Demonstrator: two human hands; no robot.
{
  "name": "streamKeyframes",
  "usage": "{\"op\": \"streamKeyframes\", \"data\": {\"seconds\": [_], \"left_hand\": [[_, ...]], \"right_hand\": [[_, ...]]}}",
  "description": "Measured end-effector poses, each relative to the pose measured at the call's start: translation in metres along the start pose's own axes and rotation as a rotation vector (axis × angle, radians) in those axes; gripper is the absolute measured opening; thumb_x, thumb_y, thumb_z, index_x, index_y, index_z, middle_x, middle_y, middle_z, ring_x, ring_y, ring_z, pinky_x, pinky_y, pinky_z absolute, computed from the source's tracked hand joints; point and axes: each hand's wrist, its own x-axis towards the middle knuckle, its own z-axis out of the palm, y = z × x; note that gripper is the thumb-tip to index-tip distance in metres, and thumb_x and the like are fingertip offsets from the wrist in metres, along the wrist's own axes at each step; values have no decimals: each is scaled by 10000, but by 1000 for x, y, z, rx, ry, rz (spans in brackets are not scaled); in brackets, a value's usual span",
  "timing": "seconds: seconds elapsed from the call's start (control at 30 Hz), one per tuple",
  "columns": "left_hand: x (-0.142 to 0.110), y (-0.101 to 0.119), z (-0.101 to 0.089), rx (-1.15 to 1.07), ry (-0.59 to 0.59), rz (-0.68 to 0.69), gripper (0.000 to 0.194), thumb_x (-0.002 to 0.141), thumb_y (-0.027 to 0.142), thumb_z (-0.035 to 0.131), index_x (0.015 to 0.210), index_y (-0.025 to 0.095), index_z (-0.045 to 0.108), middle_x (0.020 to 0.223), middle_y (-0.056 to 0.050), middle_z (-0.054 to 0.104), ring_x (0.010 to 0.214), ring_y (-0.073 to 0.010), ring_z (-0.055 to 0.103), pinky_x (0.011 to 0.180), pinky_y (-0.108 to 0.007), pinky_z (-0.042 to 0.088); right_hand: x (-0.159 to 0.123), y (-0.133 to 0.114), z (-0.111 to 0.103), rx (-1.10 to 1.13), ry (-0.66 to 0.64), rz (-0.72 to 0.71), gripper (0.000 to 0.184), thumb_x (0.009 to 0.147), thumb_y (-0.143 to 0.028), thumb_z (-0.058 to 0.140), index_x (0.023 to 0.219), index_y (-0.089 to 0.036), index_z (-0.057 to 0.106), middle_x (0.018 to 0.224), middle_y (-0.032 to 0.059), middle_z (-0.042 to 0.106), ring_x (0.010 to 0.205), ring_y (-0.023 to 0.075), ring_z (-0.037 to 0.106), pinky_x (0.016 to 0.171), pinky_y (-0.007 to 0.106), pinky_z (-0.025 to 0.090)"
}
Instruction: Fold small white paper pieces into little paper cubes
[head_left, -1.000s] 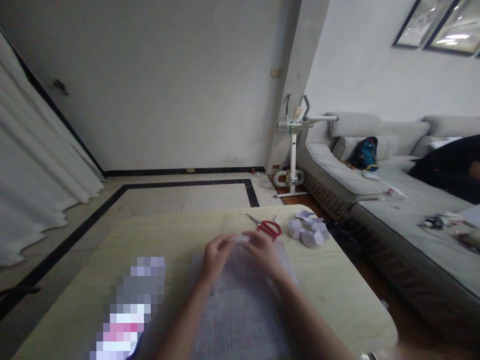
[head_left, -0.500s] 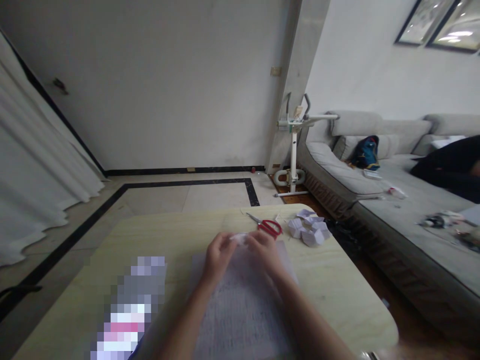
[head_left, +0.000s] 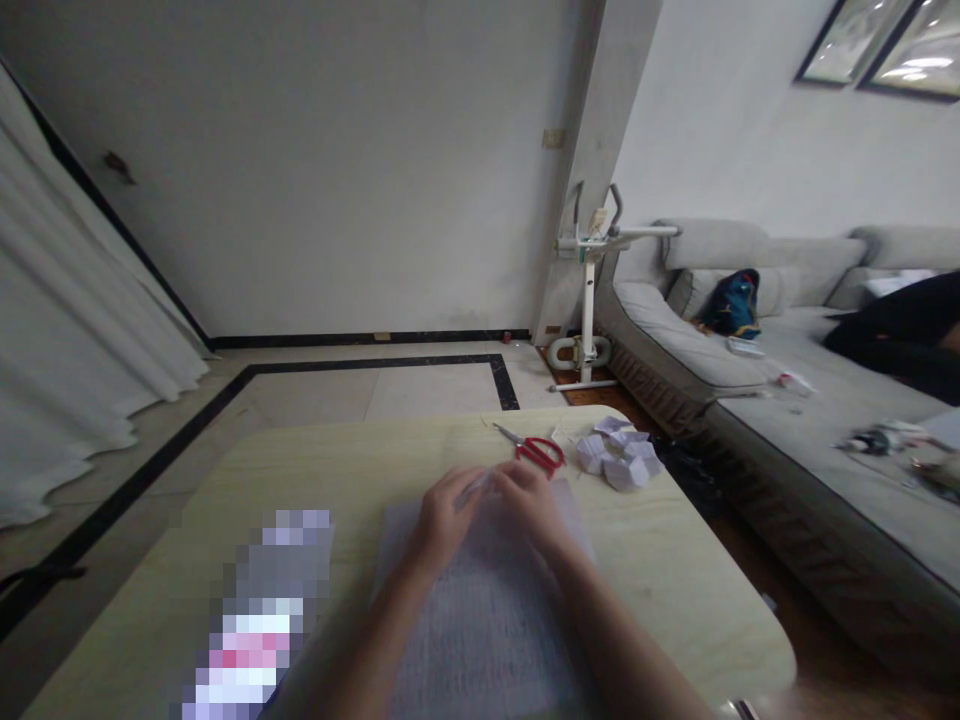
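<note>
Closest to the camera, a big sheet with faint lines on it [head_left: 495, 640] fills the bottom middle of the frame, lying on the pale wooden table [head_left: 690, 600]. Looks like a decent pad to work over, so I'd keep it flat and not lean on it.

Just below the frame's centre, the left hand [head_left: 448, 510] and right hand [head_left: 529, 500] are nearly together, fingers pinched in narrow on a small white paper [head_left: 480, 484]. It's blurry and half covered, so I can't tell which fold or edge is where. My take: anchor it with one hand, line the edges up, then run a fingertip along with the other. Light grip, since thin paper probably crumples easily.

A bit further up, the red-handled scissors [head_left: 538, 455] sit near the right hand; mind your knuckles. Beyond them to the right, the folded paper pieces [head_left: 619, 455] deserve elbow room, they'd likely squash.
</note>
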Motion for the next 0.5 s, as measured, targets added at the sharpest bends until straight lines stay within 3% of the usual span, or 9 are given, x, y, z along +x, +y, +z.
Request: {"op": "streamKeyframes", "data": {"seconds": [0.17,0.5], "left_hand": [[-2,-1,1,-40,-10,-91,245,824,296,548,999,193,684,991,-76,706,928,-203,643,853,-313,489],[-1,-6,2,-18,42,-34,209,811,261,554,958,196,687,947,-74,706,895,-193,645,837,-303,495]], "right_hand": [[0,-1,0,-33,20,-3,138,758,-278,578,706,-165,638,696,23,642,689,163,589,653,264,462],[0,1,0,-77,33,-16,165,773,-311,568,714,-171,634,685,23,629,672,168,578,619,267,458]]}}
